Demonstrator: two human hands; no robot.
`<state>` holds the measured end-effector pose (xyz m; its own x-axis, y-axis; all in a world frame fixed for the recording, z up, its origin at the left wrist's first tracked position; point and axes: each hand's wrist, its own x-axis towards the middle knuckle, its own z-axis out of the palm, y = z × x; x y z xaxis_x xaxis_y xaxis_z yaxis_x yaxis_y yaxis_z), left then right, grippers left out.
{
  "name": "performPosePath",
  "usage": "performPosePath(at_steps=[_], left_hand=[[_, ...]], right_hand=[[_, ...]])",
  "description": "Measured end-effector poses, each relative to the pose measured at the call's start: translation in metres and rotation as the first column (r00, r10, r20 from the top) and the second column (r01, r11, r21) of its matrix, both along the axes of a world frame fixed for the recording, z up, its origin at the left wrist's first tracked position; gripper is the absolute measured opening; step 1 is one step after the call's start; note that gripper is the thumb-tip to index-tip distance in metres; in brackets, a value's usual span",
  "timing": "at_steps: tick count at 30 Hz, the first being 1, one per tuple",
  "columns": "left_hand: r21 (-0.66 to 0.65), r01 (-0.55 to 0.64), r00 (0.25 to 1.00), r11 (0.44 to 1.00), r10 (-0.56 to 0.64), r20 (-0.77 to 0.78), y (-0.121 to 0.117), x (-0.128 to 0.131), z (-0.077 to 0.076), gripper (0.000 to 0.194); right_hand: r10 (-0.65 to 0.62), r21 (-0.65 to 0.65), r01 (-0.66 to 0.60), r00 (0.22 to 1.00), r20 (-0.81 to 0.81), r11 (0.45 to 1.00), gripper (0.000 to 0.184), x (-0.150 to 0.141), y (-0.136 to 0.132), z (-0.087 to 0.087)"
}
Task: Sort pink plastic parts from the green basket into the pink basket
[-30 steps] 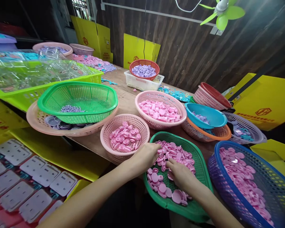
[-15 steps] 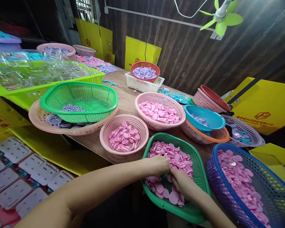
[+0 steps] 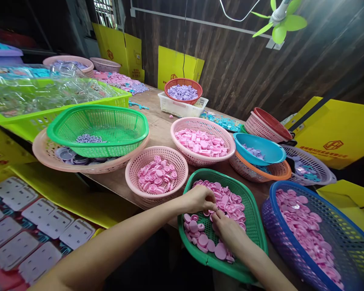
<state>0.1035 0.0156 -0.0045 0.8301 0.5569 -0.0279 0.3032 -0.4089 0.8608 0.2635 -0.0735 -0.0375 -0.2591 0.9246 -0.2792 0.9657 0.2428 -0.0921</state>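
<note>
Both hands meet over a dark green basket of small round pink plastic pieces. My left hand is closed, fingers curled down, over the left part of the pile. Close to its fingertips is my right hand, also closed, low over the middle of the basket. Whatever sits between the fingers is hidden or too small to make out. Flat pink discs lie along the basket's near side. Just left stands a small pink basket with more round pink pieces.
A blue basket of pink pieces stands at the right. Behind are a pink basket of blocky pink parts and a blue bowl. Green basket and lime crate sit left. White panels lie lower left.
My left hand reached rightward to my right hand, then drew back slightly; its curled fingers now show. My right hand stays low in the green basket. The view has shifted slightly.
</note>
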Motion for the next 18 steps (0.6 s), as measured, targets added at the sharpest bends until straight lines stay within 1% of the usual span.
performPosePath(at_steps=[1, 2, 3, 4, 5, 6, 7, 8, 9, 10, 11, 12, 13, 14, 18], left_hand=[[-0.222, -0.036, 0.991, 0.974, 0.062, 0.115, -0.003, -0.004, 0.003, 0.031], [-0.435, -0.042, 0.965, 0.900, 0.149, 0.216, -0.006, -0.009, 0.005, 0.035], [-0.599, -0.023, 0.927, 0.800, 0.241, 0.287, -0.010, -0.012, 0.007, 0.038], [-0.698, 0.006, 0.892, 0.716, 0.311, 0.327, -0.015, -0.016, 0.008, 0.041], [-0.756, 0.033, 0.865, 0.654, 0.360, 0.349, -0.019, -0.018, 0.010, 0.042], [-0.789, 0.051, 0.846, 0.612, 0.394, 0.360, -0.024, -0.020, 0.011, 0.043], [-0.805, 0.062, 0.830, 0.590, 0.417, 0.369, -0.029, -0.021, 0.013, 0.043], [-0.810, 0.069, 0.817, 0.582, 0.433, 0.381, -0.033, -0.021, 0.014, 0.041], [-0.807, 0.072, 0.803, 0.586, 0.446, 0.395, -0.037, -0.021, 0.015, 0.040], [-0.800, 0.072, 0.788, 0.596, 0.458, 0.412, -0.041, -0.020, 0.016, 0.038], [-0.790, 0.072, 0.775, 0.609, 0.465, 0.429, -0.044, -0.019, 0.017, 0.036], [-0.779, 0.074, 0.764, 0.623, 0.467, 0.446, -0.046, -0.018, 0.017, 0.035], [-0.767, 0.077, 0.754, 0.637, 0.466, 0.463, -0.048, -0.018, 0.017, 0.034], [-0.758, 0.077, 0.746, 0.647, 0.467, 0.475, -0.049, -0.017, 0.017, 0.033], [-0.749, 0.064, 0.727, 0.659, 0.483, 0.487, -0.052, -0.019, 0.016, 0.032]], right_hand=[[0.001, 0.004, -0.001, 1.000, -0.012, 1.000, 0.029, 0.001, 0.000, 0.002], [0.001, 0.011, 0.000, 0.999, -0.047, 1.000, 0.025, 0.003, 0.000, 0.006], [-0.007, 0.025, 0.010, 0.994, -0.112, 1.000, 0.020, 0.005, 0.000, 0.011], [-0.029, 0.046, 0.039, 0.977, -0.209, 0.998, 0.017, 0.007, -0.001, 0.017], [-0.064, 0.066, 0.091, 0.941, -0.331, 0.994, 0.014, 0.009, -0.003, 0.024], [-0.111, 0.072, 0.162, 0.878, -0.465, 0.984, 0.014, 0.010, -0.005, 0.032], [-0.163, 0.051, 0.239, 0.788, -0.594, 0.970, 0.017, 0.010, -0.007, 0.041], [-0.214, 0.003, 0.302, 0.682, -0.700, 0.953, 0.021, 0.008, -0.010, 0.048], [-0.260, -0.061, 0.344, 0.568, -0.781, 0.937, 0.026, 0.005, -0.012, 0.055], [-0.296, -0.128, 0.362, 0.459, -0.838, 0.923, 0.028, 0.002, -0.015, 0.061], [-0.323, -0.186, 0.361, 0.368, -0.872, 0.914, 0.030, -0.002, -0.017, 0.065], [-0.339, -0.227, 0.352, 0.301, -0.891, 0.908, 0.030, -0.006, -0.019, 0.068], [-0.348, -0.253, 0.342, 0.257, -0.901, 0.905, 0.030, -0.009, -0.020, 0.070], [-0.352, -0.266, 0.334, 0.230, -0.907, 0.904, 0.030, -0.012, -0.020, 0.070], [-0.362, -0.292, 0.327, 0.177, -0.915, 0.899, 0.026, -0.015, -0.019, 0.067]])
